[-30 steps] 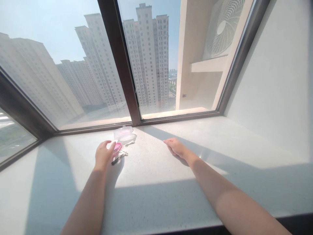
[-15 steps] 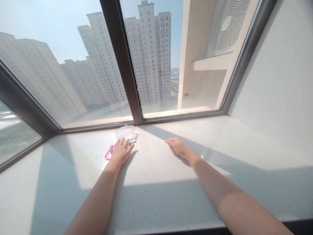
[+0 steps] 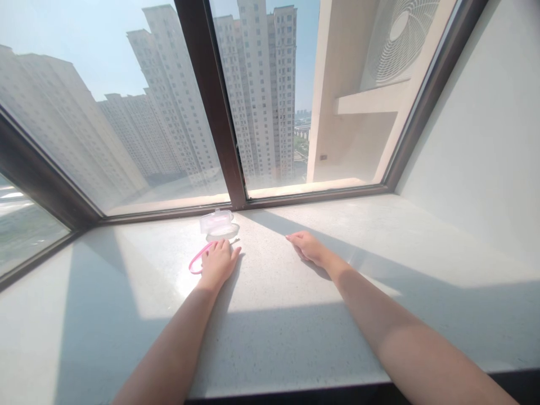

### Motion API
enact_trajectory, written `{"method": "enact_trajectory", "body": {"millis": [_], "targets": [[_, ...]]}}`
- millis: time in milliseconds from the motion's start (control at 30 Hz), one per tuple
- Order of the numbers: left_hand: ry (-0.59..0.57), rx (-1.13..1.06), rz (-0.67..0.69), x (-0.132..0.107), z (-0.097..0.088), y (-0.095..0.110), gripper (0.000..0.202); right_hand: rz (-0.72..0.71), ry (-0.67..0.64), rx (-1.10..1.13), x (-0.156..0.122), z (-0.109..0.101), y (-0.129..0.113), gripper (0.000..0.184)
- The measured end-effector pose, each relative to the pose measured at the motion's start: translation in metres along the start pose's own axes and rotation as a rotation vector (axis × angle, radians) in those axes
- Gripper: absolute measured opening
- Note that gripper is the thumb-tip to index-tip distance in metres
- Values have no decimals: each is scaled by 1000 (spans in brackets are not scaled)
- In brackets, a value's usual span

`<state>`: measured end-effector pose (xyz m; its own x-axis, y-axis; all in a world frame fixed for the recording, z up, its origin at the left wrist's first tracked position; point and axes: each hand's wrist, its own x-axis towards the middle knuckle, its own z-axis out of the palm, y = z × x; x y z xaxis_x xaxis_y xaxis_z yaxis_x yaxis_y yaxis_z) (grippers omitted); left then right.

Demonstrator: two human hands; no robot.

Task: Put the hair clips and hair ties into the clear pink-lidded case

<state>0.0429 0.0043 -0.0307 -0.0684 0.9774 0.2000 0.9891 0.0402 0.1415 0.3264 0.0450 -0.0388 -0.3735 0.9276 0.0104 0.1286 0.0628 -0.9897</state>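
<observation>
On the sill at centre left, my left hand (image 3: 219, 263) lies over a pink strap loop (image 3: 195, 263). Its fingers curl down onto the strap while the thumb stands out to the right. A thin metallic end (image 3: 235, 241) shows just beyond the fingers; the part under the palm is hidden. Behind this hand, close to the window frame, sits a clear plastic case (image 3: 216, 224) with its lid raised. My right hand (image 3: 307, 247) rests on the sill further right, fingers curled together, and nothing shows in it.
The pale speckled sill (image 3: 278, 343) runs along the brown window frame (image 3: 236, 191), crossed by sunlight and shadow. A white wall (image 3: 485, 152) bounds it on the right. Outside the glass are tall buildings (image 3: 264, 95) and an air-conditioner fan (image 3: 399, 34).
My left hand has drawn its spread fingers closer together and shifted slightly right, the pink strap shifting with it. My right hand stays nearly where it was. The view has tilted down slightly.
</observation>
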Motion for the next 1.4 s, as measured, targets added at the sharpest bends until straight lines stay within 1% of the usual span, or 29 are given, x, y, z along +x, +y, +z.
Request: {"method": "enact_trajectory", "body": {"millis": [133, 233, 467, 567, 733, 833, 900, 967, 1033, 1067, 1133, 1200, 1267, 1300, 1367, 1400], "targets": [[-3, 0, 24, -3, 3, 11, 40, 0, -5, 3, -1, 0, -2, 44], [-15, -10, 69, -8, 4, 22, 38, -3, -3, -1, -3, 1, -4, 44], [-39, -35, 206, -29, 4, 58, 39, -19, 9, -6, -3, 1, -4, 44], [-68, -71, 294, -38, 2, 73, 41, -39, 47, 0, 0, 2, 0, 42], [-154, -156, 424, -56, 1, 93, 44, -85, 146, -1, 5, 4, 8, 42], [-150, -216, 556, -72, 1, 104, 47, -93, 163, -2, 7, 3, 11, 41], [-156, -248, 607, -81, 0, 111, 47, -93, 167, 1, 7, 2, 12, 41], [-169, -273, 641, -85, -2, 116, 50, -90, 167, 5, 7, 2, 12, 42], [-156, -296, 644, -81, -7, 116, 53, -87, 165, 10, 7, 2, 12, 42], [-129, -307, 623, -75, -10, 113, 53, -84, 163, 11, 7, 2, 12, 42], [-67, -318, 531, -56, -14, 101, 48, -74, 158, 13, 6, 1, 13, 41], [-21, -309, 393, -33, -16, 83, 46, -59, 154, 14, 6, 1, 12, 39], [-22, -298, 316, -13, -15, 63, 46, -42, 149, 17, 6, 1, 11, 39], [-49, -299, 318, -6, -14, 54, 44, -33, 145, 21, 5, 0, 10, 39], [-116, -328, 361, 1, -14, 41, 39, -19, 135, 31, 4, 0, 8, 38], [-98, -359, 338, 1, -15, 37, 33, -14, 130, 38, 4, 0, 7, 38]]}}
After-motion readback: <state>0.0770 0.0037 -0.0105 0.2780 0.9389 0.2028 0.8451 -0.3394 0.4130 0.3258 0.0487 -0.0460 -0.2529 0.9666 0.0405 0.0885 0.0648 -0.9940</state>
